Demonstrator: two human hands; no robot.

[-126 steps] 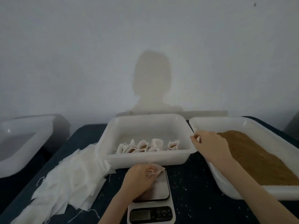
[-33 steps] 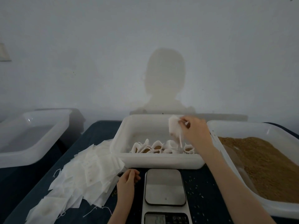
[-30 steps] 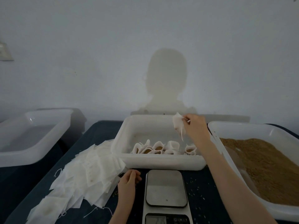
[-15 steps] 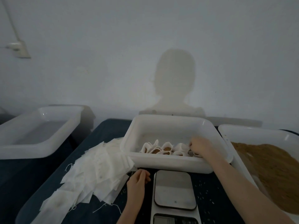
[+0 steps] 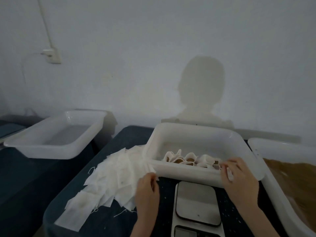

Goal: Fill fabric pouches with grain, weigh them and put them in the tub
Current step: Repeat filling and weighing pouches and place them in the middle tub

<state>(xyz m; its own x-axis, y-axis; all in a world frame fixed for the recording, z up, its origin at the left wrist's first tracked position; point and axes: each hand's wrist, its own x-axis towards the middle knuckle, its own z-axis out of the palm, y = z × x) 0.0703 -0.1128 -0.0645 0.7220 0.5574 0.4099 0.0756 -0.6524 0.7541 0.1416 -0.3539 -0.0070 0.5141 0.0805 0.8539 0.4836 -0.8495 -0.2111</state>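
The white tub (image 5: 188, 173) stands in the middle, with several grain-filled fabric pouches (image 5: 188, 159) in a row along its front wall. My right hand (image 5: 239, 180) reaches over the tub's front rim. Its fingertips pinch the filled pouch (image 5: 215, 164) at the right end of the row. My left hand (image 5: 147, 189) lies by the heap of empty white pouches (image 5: 116, 177), and its curled fingers pinch a pouch at the heap's near edge. The scale (image 5: 196, 202) sits bare between my hands. Brown grain (image 5: 294, 175) fills the tray on the right.
The grain tray's white rim (image 5: 273, 190) runs close along my right forearm. A second, empty white tub (image 5: 51, 146) stands at the far left on another surface. Loose grains dot the dark table (image 5: 102, 223). A wall rises right behind the tubs.
My right hand carried the filled pouch from above the tub down to the right end of the row. My left hand moved left to the pile's edge. The view has shifted left.
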